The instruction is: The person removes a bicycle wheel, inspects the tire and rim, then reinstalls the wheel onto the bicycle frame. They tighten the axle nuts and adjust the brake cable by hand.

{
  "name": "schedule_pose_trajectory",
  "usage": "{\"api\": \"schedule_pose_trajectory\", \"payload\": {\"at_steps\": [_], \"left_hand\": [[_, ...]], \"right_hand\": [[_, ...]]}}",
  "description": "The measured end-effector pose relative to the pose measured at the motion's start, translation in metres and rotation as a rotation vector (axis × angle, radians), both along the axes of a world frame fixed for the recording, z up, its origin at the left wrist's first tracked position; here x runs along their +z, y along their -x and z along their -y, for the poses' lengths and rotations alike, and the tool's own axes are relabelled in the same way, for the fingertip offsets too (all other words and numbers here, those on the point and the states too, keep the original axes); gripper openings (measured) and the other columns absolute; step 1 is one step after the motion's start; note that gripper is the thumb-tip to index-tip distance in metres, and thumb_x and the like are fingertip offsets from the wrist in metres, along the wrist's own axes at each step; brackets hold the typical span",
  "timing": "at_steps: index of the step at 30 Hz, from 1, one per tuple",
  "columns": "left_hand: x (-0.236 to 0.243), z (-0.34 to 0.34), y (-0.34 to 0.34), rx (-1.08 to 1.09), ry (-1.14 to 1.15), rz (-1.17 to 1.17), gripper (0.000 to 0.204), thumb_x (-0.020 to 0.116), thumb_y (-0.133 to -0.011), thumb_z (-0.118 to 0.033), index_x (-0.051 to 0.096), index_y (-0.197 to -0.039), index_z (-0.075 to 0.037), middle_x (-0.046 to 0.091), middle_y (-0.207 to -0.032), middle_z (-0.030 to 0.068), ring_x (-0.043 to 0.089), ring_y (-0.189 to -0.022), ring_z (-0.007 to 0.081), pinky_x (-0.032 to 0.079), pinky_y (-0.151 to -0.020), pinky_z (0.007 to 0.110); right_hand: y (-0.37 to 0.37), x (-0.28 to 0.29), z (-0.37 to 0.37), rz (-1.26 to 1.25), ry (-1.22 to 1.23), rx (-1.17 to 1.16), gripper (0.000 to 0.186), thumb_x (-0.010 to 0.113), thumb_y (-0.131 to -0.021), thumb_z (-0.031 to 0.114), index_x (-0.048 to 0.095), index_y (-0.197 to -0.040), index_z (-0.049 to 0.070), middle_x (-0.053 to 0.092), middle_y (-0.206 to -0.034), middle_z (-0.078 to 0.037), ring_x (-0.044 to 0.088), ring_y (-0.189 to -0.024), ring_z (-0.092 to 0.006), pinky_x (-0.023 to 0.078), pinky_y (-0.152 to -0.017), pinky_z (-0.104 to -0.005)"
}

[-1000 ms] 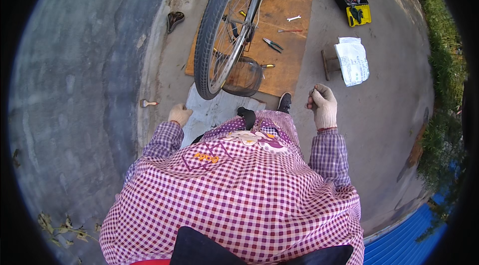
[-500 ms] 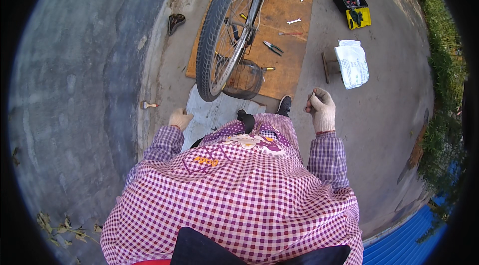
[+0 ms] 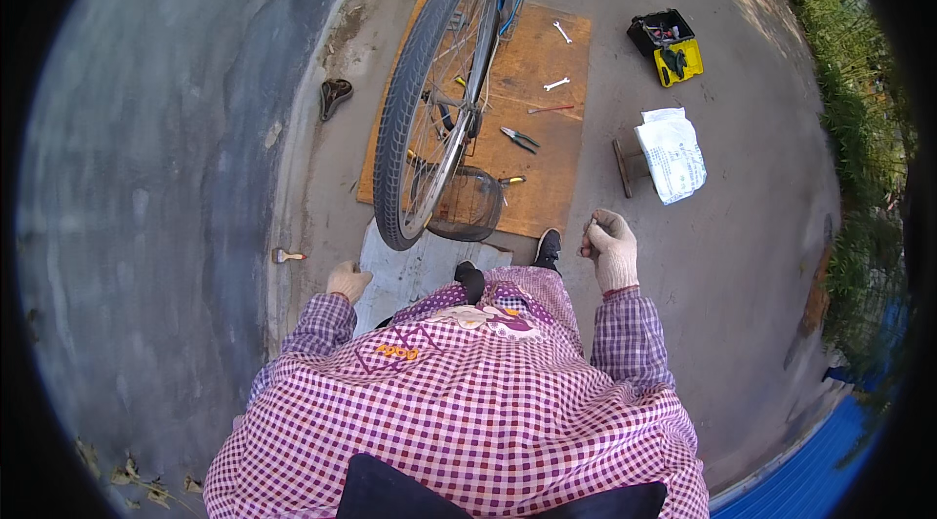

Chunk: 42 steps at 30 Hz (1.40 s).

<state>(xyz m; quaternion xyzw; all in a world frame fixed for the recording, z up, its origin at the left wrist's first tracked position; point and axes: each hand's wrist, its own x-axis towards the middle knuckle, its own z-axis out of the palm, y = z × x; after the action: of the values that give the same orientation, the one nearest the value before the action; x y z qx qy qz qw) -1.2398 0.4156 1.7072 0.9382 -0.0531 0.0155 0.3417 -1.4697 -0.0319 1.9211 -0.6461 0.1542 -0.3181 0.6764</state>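
Note:
My left hand, in a pale knitted glove, hangs beside the apron with its fingers curled and nothing showing in them. At the other side my right hand, gloved the same way, is raised with fingers and thumb drawn together; whatever it may pinch is too small to tell. Neither hand touches the bicycle. Ahead, the bicycle's wheel rises over a plywood board, with a dark wire basket low beside it. On the board lie pliers, two spanners and a thin red-handled tool.
Right of the board stand a small stool bearing a folded white sack and an open black-and-yellow toolbox. Leftward lie a bicycle saddle and a paintbrush. A pale sheet lies near my feet.
The view has shifted, so the bicycle, board and tools sit lower and a little further left in the picture. Both hands keep nearly the same pose beside my body.

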Motion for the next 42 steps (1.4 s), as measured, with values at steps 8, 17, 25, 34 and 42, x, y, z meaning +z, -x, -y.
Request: {"api": "schedule_pose_trajectory", "payload": {"at_steps": [8,17,25,34,42], "left_hand": [[0.043,-0.013,0.032,0.017,0.032,-0.005,0.048,0.074,-0.077,-0.037,0.075,-0.101,0.004,0.074,-0.105,0.0303,0.071,-0.103,0.0435,0.056,-0.093,0.049],[0.059,-0.036,0.087,0.005,-0.007,-0.057,0.05,0.075,-0.079,-0.04,0.076,-0.104,0.004,0.075,-0.109,0.029,0.071,-0.107,0.0416,0.056,-0.096,0.047],[0.056,-0.045,0.101,-0.019,-0.018,-0.085,0.053,0.074,-0.08,-0.041,0.076,-0.109,0.004,0.075,-0.112,0.0292,0.071,-0.11,0.0413,0.055,-0.099,0.047],[0.064,-0.054,0.108,-0.029,-0.047,-0.109,0.053,0.075,-0.081,-0.04,0.076,-0.112,0.004,0.075,-0.114,0.0282,0.071,-0.111,0.0404,0.056,-0.099,0.047],[0.009,-0.054,0.134,-0.018,-0.076,-0.204,0.048,0.075,-0.082,-0.038,0.076,-0.108,0.003,0.075,-0.112,0.0274,0.072,-0.109,0.0396,0.056,-0.097,0.047]], "right_hand": [[0.034,0.043,-0.006,0.081,0.031,-0.003,0.03,0.067,-0.098,0.007,0.064,-0.125,-0.006,0.068,-0.088,-0.006,0.062,-0.066,-0.0119,0.053,-0.061,-0.0271],[0.082,0.052,-0.033,0.128,0.037,0.068,0.029,0.068,-0.098,0.005,0.061,-0.125,-0.004,0.066,-0.092,-0.008,0.063,-0.071,-0.0146,0.054,-0.061,-0.0308],[0.099,0.054,-0.041,0.073,0.016,0.053,0.029,0.069,-0.098,0.007,0.062,-0.124,-0.005,0.066,-0.092,-0.007,0.063,-0.072,-0.0144,0.054,-0.062,-0.0305],[0.105,0.058,-0.043,0.068,0.006,0.053,0.031,0.068,-0.099,0.007,0.061,-0.126,-0.005,0.067,-0.095,-0.009,0.064,-0.073,-0.0157,0.054,-0.063,-0.0323],[0.112,0.011,-0.049,-0.116,-0.071,0.006,0.031,0.068,-0.1,0.008,0.061,-0.127,-0.004,0.068,-0.095,-0.009,0.064,-0.073,-0.0156,0.055,-0.062,-0.0328]]}}
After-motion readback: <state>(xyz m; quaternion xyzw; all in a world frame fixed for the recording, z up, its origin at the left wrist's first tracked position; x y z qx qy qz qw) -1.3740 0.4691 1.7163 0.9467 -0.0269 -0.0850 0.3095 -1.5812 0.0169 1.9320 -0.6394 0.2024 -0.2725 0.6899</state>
